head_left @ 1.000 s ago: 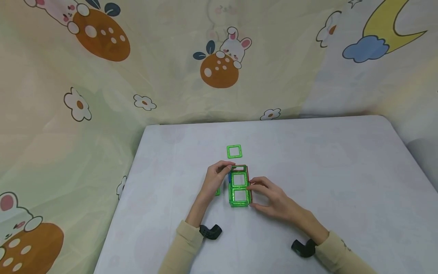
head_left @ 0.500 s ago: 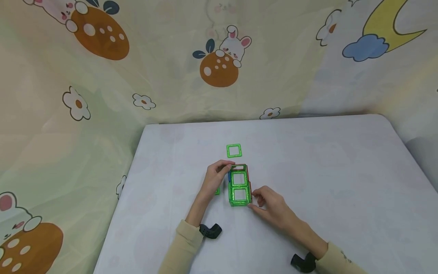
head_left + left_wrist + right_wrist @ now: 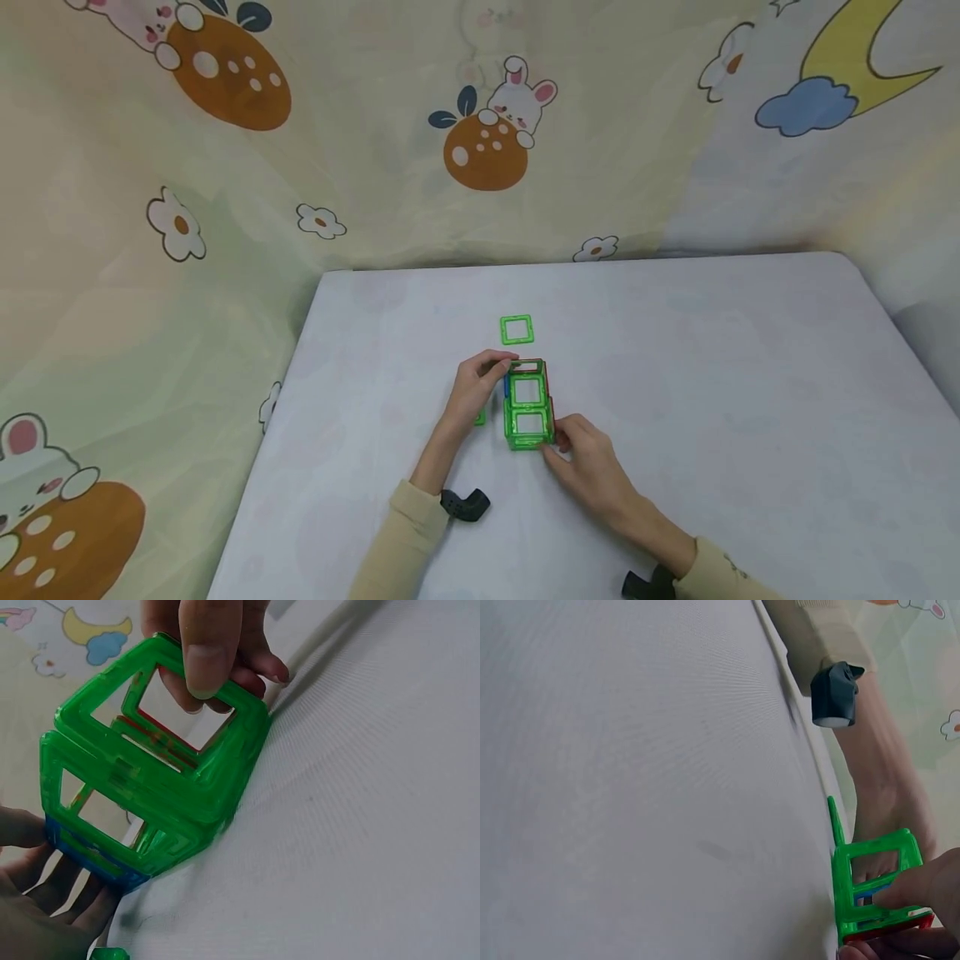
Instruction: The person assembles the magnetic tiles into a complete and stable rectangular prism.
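Note:
A hollow box of magnetic tiles (image 3: 528,408), mostly green with a blue tile on its left and red on its right, stands lengthwise on the table. My left hand (image 3: 472,390) holds its far left corner; in the left wrist view its fingers lie along the blue tile (image 3: 94,862). At the near right corner, my right hand (image 3: 594,471) pinches the box, its thumb (image 3: 206,664) on the green end tile and fingers behind. The right wrist view shows the red tile (image 3: 892,928) beside those fingers.
A loose green square tile (image 3: 504,331) lies flat beyond the box. Another green tile (image 3: 480,417) peeks out beside the left wrist, partly hidden. A white cloth covers the table (image 3: 712,375), and a printed curtain (image 3: 375,125) hangs behind and to the left.
My right hand has slid from the box's right side toward its near end, and its thumb has come onto the near right corner. The left hand stays at the far left corner.

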Motion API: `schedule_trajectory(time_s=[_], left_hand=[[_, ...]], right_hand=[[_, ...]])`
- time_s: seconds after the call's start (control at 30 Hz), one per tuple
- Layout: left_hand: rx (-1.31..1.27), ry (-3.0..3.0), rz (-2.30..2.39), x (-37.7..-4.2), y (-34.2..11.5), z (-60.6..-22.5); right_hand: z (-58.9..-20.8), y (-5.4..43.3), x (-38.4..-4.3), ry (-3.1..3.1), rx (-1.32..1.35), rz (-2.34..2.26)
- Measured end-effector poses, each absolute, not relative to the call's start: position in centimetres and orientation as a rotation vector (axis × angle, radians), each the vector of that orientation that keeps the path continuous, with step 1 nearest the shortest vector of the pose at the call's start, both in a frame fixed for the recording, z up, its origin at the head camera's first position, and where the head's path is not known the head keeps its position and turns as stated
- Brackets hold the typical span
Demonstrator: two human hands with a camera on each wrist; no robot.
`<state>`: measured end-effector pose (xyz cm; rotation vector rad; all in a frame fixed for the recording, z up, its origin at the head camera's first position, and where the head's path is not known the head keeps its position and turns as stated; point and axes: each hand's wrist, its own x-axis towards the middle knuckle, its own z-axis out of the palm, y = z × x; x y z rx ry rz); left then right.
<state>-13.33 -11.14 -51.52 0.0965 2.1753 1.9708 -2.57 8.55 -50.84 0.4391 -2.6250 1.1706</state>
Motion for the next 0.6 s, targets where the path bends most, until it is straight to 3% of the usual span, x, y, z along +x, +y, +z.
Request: schedule_trajectory(time_s=[0.6], left_hand=[[-0.055, 2.193, 1.987, -12.3, -11.0, -50.7]], right_hand=[[-50.4, 10.6, -4.3, -2.673, 0.282, 1.084]])
